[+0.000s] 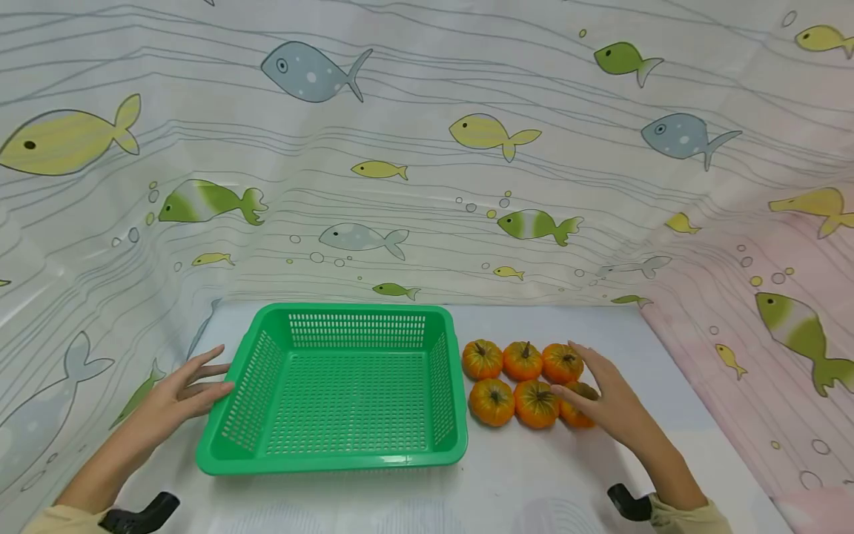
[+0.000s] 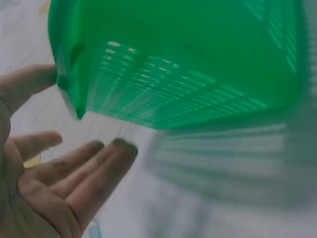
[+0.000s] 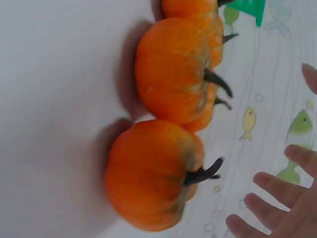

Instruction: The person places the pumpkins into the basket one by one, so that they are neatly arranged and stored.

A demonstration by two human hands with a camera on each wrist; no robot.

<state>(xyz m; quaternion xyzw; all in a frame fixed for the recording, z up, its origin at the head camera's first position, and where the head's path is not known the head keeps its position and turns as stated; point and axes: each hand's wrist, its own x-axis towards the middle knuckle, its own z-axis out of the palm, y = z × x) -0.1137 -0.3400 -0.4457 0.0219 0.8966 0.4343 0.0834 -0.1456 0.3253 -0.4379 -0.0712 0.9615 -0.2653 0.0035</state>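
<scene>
Basket (image 1: 353, 404), broad, green and slotted, is the largest thing being worked with, open side up on the left part of the tabletop (image 1: 507, 478). At its left side is the left hand (image 1: 190, 389), fingers spread and gripping nothing; its thumb seems to touch the left rim. Over on the right, the right hand (image 1: 610, 400) hangs above the right end of the pumpkins (image 1: 523, 363), fingers well parted, with hold of nothing. These pumpkins number six, in a far row of three and a near row of three, just right of the basket. All six sit outside it, so I judge the work to be at an early point, with every pumpkin left to handle, though the pictures cannot settle that.

Around all this, a fish-printed sheet (image 1: 434, 178) rises at the far, left and right sides. Pale sleeves (image 1: 690, 517) show at the near edge, a black piece (image 1: 141, 515) by each. In the way, the basket's right wall stands between its inside and the pumpkins, and dark stems (image 3: 205, 176) stick up from them.
</scene>
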